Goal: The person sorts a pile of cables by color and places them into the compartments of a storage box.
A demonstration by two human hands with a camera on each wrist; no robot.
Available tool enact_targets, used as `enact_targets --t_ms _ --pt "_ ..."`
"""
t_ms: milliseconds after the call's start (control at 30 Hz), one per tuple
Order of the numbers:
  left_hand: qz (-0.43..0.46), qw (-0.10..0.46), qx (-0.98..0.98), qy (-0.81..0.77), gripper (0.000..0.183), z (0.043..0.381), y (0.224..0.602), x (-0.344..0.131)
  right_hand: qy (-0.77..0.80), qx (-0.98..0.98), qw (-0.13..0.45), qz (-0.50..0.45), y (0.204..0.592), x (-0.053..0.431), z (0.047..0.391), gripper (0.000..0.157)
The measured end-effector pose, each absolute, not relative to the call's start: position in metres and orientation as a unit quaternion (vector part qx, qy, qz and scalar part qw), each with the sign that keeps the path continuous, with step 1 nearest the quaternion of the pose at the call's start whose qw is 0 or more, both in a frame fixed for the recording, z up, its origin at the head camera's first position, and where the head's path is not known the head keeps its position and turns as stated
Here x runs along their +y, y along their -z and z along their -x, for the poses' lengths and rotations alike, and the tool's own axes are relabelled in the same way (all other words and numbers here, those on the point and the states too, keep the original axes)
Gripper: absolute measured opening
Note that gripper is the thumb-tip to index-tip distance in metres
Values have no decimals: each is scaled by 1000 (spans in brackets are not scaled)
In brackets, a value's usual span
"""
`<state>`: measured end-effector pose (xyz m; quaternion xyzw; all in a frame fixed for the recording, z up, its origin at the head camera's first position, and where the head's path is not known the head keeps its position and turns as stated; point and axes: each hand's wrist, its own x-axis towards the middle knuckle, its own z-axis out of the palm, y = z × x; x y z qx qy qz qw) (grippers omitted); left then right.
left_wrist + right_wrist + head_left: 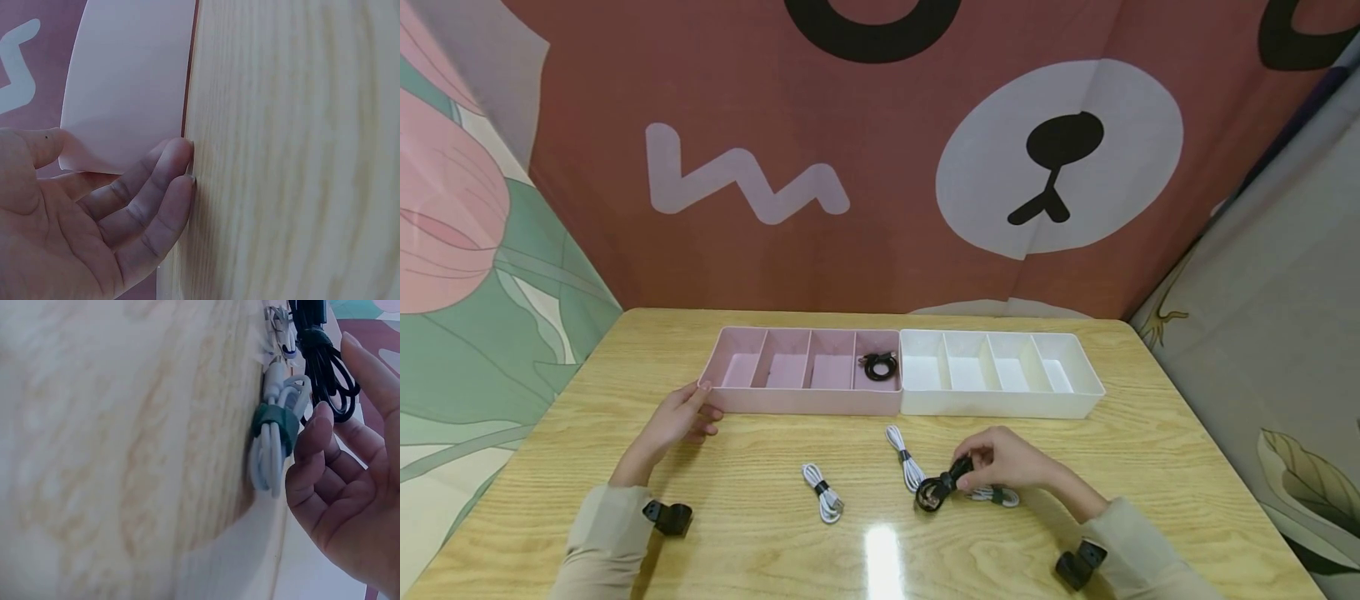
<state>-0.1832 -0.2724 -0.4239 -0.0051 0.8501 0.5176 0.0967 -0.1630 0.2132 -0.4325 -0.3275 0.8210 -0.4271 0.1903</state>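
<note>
My right hand (1006, 460) pinches a coiled black cable (934, 492) between thumb and fingers, over the front middle of the table. A coiled white cable (996, 496) with a dark green tie lies under that hand; in the right wrist view this white cable (272, 434) is beside the fingertips. Another white cable (906, 462) lies just behind the black one. My left hand (679, 417) holds the front left corner of a pink divided box (805, 402), thumb at the rim and fingers lightly curved against the end (125, 81).
A third white cable (822, 493) lies apart, left of the others. In the pink box's rightmost compartment sits a coiled black cable (880, 365). A white divided box (1000, 405) stands end to end with the pink one. Printed cloth (775, 267) hangs behind the table.
</note>
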Motion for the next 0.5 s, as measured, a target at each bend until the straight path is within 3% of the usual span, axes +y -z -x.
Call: enact_targets --t_ms 500 --pt "7 96 849 -520 60 183 424 -272 416 833 154 331 423 215 168 30"
